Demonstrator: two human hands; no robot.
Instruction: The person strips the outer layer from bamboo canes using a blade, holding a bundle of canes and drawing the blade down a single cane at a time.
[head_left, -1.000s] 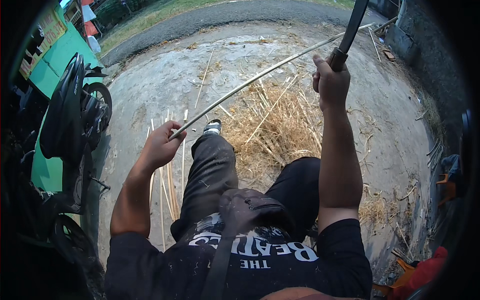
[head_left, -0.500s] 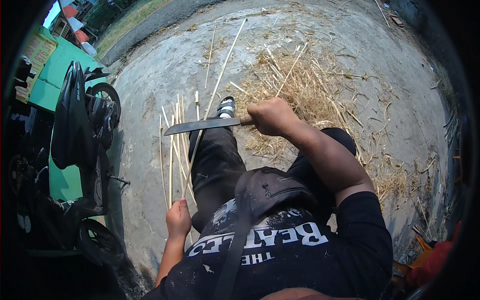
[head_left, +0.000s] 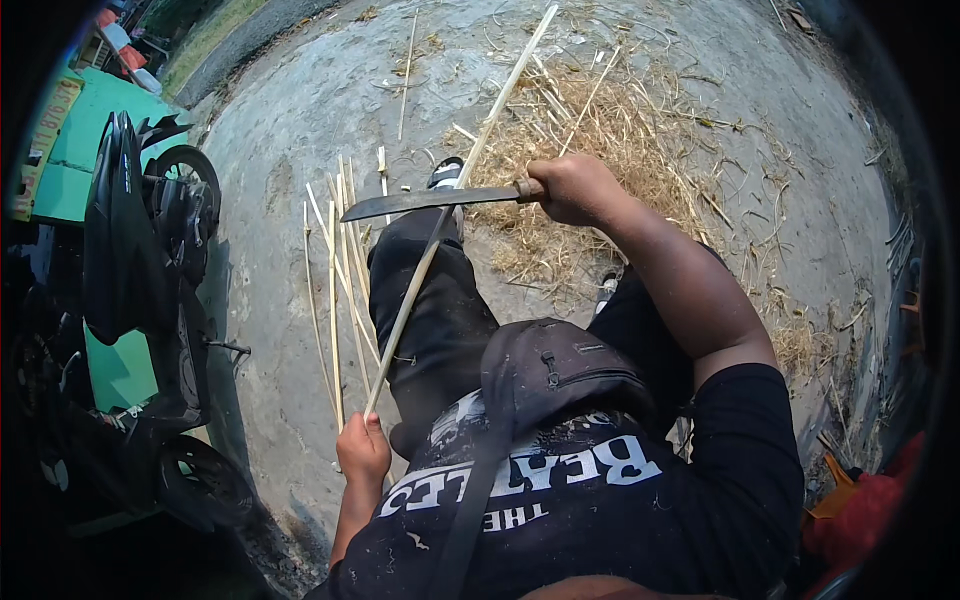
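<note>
pale wood makes up the long strip (head_left: 510, 90) that runs slantwise from near the person's waist, up past the left knee, to well out over the ground (head_left: 265, 330). its near end is in the left hand (head_left: 362, 450), whose fingers are closed around it, thumb laid along the strip. the right hand (head_left: 580, 190) is wrapped in a fist around the wooden handle of a long knife (head_left: 430, 202), its dark blade pointing left and crossing over the strip just above the knee; whether the edge touches the wood, i cannot tell. beneath the strip is the black left trouser leg (head_left: 445, 310). more pale strips (head_left: 334, 300) lie on the ground just left of that leg, and a heap of straw-coloured shavings (head_left: 610, 130) spreads beyond the right hand. a dark bag (head_left: 580, 370) sits against the person's belly, and a black motorbike (head_left: 130, 230) stands off to the left.
</note>
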